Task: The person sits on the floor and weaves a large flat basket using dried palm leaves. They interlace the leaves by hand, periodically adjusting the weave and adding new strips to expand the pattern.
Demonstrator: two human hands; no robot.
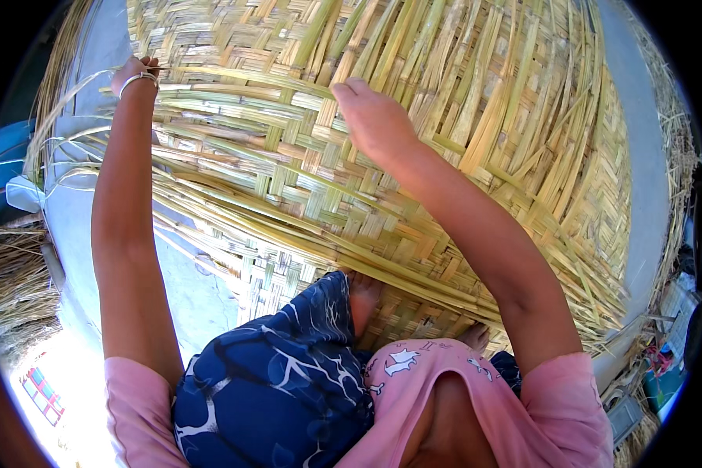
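Note:
A large woven mat [288, 183] of split cane strips lies in front of me and under my feet. My left hand [136, 73], with a pale bangle at the wrist, is closed at the mat's far left edge. From it a long pale-green cane strip [249, 76] runs rightward to my right hand [374, 117]. The right fingers are pressed together on that strip, over the middle of the weave. Its end there is hidden by the hand. Unwoven strip ends [78, 156] stick out past the left edge, below my left hand.
Many loose long strips [515, 101] lie across the mat's right half. Grey floor [195, 285] shows along both sides. Dry stalks [12, 273] are piled at the left, near a white plastic container [25, 193]. Assorted items [678, 312] sit at the far right.

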